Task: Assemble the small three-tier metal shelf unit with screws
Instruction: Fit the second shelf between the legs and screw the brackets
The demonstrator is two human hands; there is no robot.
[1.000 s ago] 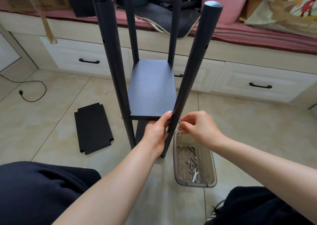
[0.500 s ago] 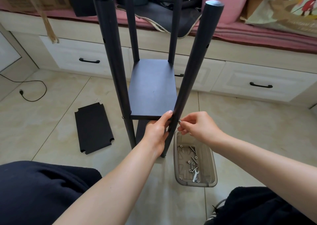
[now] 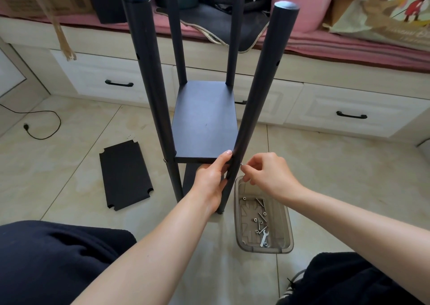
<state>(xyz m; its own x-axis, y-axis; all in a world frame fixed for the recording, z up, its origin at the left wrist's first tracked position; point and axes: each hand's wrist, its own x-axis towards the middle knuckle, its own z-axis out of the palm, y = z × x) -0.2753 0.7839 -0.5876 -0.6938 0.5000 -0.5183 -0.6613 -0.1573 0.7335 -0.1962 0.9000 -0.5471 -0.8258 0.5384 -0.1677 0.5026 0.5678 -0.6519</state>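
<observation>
Shelf [image 3: 204,120] stands on the floor among four posts, unchanged over the last second: left hand [image 3: 210,183] still grips the near-right post [image 3: 253,109], right hand [image 3: 265,176] keeps pinching a screw [image 3: 242,164] at it, so fastening continues.

Poles [image 3: 149,78]: 4. Mounted shelves [image 3: 204,120]: 2. Loose shelf [image 3: 125,176] left of the frame: 1. Tray [image 3: 287,235]: 1. Wrench [image 3: 264,238]: 1. Hands [image 3: 210,181]: 2.

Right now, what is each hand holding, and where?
Left hand grips the near right post at the shelf panel's corner; right hand pinches a small screw against that post.
</observation>
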